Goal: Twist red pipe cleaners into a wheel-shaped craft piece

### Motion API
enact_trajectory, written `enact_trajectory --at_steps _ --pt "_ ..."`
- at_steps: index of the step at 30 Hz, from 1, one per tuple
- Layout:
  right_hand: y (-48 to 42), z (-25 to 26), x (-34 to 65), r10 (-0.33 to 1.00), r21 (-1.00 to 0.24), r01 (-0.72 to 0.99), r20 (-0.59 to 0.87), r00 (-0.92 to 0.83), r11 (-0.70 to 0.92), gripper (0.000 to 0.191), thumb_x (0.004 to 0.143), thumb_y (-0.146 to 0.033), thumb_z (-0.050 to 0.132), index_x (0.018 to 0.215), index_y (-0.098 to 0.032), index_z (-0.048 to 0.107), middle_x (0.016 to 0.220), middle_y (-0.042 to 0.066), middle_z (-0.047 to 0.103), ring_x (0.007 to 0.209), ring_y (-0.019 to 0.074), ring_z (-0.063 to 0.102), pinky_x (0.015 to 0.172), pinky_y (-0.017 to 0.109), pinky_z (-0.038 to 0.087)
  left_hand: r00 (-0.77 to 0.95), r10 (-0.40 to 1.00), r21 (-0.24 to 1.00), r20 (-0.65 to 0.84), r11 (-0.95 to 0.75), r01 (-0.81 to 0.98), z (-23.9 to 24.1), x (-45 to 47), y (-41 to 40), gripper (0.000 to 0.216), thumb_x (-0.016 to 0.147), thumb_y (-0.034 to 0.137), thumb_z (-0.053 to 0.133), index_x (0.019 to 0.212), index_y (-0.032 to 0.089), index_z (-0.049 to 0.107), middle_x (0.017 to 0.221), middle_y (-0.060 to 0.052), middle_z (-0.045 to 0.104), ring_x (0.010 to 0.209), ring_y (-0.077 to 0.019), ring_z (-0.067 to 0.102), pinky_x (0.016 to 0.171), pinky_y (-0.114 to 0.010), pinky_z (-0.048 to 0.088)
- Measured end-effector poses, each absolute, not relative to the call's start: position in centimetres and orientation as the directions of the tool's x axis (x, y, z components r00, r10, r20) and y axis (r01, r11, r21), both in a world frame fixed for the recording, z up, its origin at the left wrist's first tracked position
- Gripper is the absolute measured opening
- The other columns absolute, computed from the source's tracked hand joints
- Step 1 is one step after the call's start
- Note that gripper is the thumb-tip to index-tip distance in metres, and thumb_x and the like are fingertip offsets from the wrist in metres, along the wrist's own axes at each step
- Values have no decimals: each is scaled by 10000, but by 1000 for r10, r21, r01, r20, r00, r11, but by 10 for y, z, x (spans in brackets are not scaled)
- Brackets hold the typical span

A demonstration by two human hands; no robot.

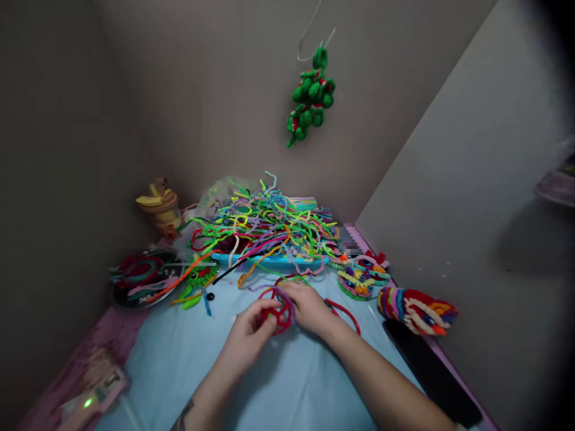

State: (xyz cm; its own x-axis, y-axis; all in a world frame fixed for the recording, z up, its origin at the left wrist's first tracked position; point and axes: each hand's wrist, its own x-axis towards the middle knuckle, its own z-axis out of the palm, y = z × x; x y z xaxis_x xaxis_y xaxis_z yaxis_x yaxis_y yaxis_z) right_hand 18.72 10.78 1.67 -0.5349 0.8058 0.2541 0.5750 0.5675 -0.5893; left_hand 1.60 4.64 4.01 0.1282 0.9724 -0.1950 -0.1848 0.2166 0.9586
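hands (278, 320): 2 | woven pieces (362, 278): 2 | hanging green figure (311, 99): 1 | round tray (144, 278): 1

Centre: both hands meet over the table (278, 389); left hand (248, 335) and right hand (309, 306) close on a pipe-cleaner wheel (279, 312) between them
Behind the hands: a heap of pipe cleaners (265, 224) lies on a tray (269, 260) against the back wall
Left: a plate (144, 281) of coiled pieces sits at the table's left edge; a jar (162, 209) stands behind it in the corner; a small device (96, 392) lies at the near left
Right: a woven disc (362, 278) lies beside the tray; a striped woven piece (415, 310) rests further right, by the side wall
Above: a knotted ornament (311, 99) hangs before the back wall
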Motion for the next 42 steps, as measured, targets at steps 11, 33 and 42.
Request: enact_trajectory --at_steps 11,33,42 --pt "128 49 173 798 -610 514 469 -379 603 254 845 -144 446 940 -216 670 890 54 683 859 177 628 783 317 486 7 942 871 -336 314 -378 43 9 48 659 698 536 625 1243 205 460 741 -26 664 526 -129 565 488 -218 394" --pt "206 99 76 708 -444 555 508 -491 704 290 719 -45 431 821 -188 662 835 41 665 823 181 599 775 288 452 -226 970 958 -88 20 -288 25 -5 58 207 668 260 656 855 172 654 816 -58 638 810 -207 596 789 -338 440" --pt "184 148 73 666 -371 576 189 -721 729 136 739 -148 527 768 -211 644 637 -18 631 555 131 531 546 216 347 -267 963 980 -47 -8 -201 34 -7 55 179 710 248 600 871 193 657 911 -76 649 914 -238 578 855 -361 426"
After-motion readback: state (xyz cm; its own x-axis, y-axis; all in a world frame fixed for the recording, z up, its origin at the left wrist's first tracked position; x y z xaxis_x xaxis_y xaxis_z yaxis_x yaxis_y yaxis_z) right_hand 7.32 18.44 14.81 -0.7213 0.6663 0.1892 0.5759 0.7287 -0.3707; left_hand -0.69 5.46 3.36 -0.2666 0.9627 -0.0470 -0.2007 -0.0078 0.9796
